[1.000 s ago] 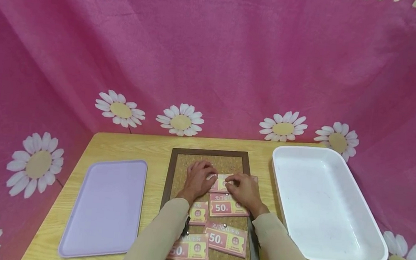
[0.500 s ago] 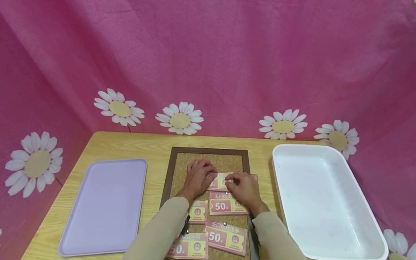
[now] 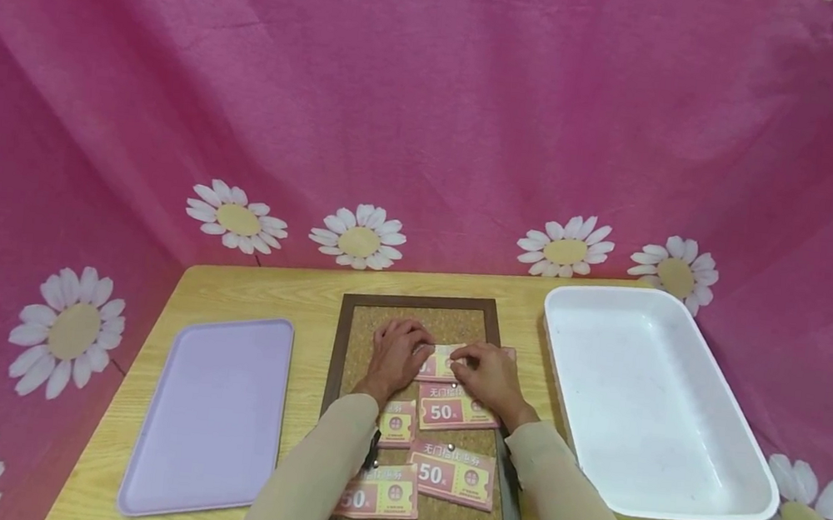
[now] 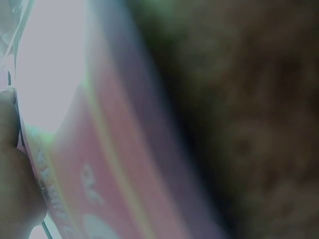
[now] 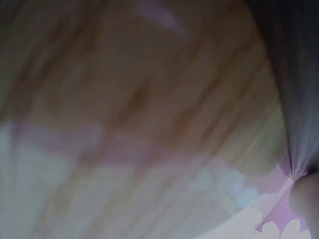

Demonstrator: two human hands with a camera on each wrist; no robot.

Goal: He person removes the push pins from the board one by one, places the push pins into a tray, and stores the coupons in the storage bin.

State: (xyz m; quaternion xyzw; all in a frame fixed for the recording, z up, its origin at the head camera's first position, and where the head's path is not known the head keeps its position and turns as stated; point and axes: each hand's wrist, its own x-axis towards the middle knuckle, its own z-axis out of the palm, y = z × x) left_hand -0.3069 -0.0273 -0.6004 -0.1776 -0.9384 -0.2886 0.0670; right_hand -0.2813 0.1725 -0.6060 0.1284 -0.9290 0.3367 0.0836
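In the head view a pink and yellow coupon [image 3: 440, 364] lies on the upper part of a brown-framed cork board [image 3: 381, 318]. My left hand [image 3: 398, 359] covers its left end, fingers bent and thumb close to them at the paper. From the other side my right hand [image 3: 490, 378] reaches over the right half, thumb and forefinger curled together on it. Both sets of fingertips partly hide the coupon. Just below lies another coupon [image 3: 456, 413] printed with 50. The left wrist view shows a blurred pink coupon edge [image 4: 124, 149] beside cork.
Further coupons lie lower on the board: one [image 3: 454, 475] at right, one [image 3: 390, 493] at bottom left, one [image 3: 397, 423] partly under the left sleeve. Small pins show on several. A purple tray [image 3: 213, 416] is at left, a deep white tray [image 3: 651, 400] at right.
Both hands stay in the same place on the top coupon. Only the head view shifts very slightly.
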